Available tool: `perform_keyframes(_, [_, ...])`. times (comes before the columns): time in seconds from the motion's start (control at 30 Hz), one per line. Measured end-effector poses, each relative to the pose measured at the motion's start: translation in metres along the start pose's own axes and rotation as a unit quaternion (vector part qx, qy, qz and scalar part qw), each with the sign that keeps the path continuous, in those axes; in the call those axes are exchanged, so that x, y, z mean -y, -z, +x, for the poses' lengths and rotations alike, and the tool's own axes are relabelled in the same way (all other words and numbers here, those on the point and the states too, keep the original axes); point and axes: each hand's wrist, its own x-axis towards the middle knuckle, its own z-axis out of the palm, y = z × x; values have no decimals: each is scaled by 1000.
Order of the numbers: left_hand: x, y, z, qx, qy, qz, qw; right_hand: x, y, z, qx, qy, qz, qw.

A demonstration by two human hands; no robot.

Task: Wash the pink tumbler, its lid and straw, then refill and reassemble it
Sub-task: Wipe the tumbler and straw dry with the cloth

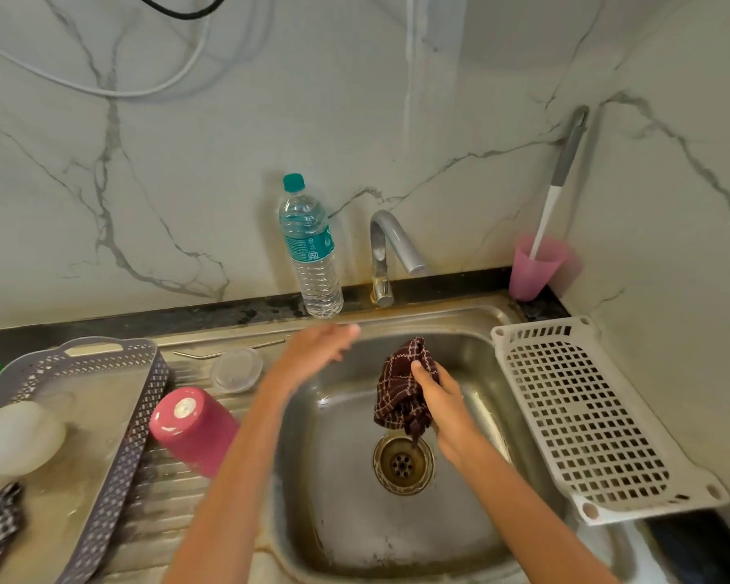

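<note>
The pink tumbler (192, 429) stands upside down on the ribbed drainboard left of the sink basin. Its clear lid (237, 369) lies just behind it, and the bent metal straw (228, 351) rests at the drainboard's back edge. My right hand (443, 402) grips a dark maroon checked cloth (403, 389) over the basin, above the drain (403, 463). My left hand (312, 354) hovers over the basin's back left rim with fingers straight, holding nothing. A full plastic water bottle (310, 250) with a teal cap stands behind the sink, left of the faucet (390, 250).
A grey perforated tray (135, 415) with a white object and a checked cloth sits far left. A white slotted rack (582, 419) lies along the sink's right edge. A pink cup (536, 267) holding a long brush stands in the back right corner.
</note>
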Motion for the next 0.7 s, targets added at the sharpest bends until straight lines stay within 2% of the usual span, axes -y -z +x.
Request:
perform_keyframes(0.07, [-18, -37, -41, 101, -8, -79, 992, 0, 1, -4, 14, 23, -19, 999])
perform_keyframes(0.1, [-20, -55, -52, 109, -19, -91, 990, 1, 3, -6, 22, 31, -30, 999])
perform_keyframes(0.2, [-10, -94, -67, 24, -45, -145, 988, 7, 10, -14, 27, 51, -101, 993])
perform_keyframes(0.27, [-3, -98, -70, -38, -34, -191, 980, 17, 20, -20, 13, 78, -198, 977])
perform_keyframes(0.37, [2, -89, -74, -98, -2, -220, 970, 38, 41, -28, 1, 136, -347, 928])
perform_keyframes(0.47, [2, -81, -78, -107, 27, -226, 968, 58, 52, -36, 44, 215, -420, 881])
perform_keyframes(0.57, [-6, -81, -80, -51, 40, -276, 959, 78, 52, -42, 86, 292, -467, 830])
perform_keyframes(0.7, [-15, -85, -84, 44, -79, -224, 970, 103, 41, -46, 193, 292, -530, 772])
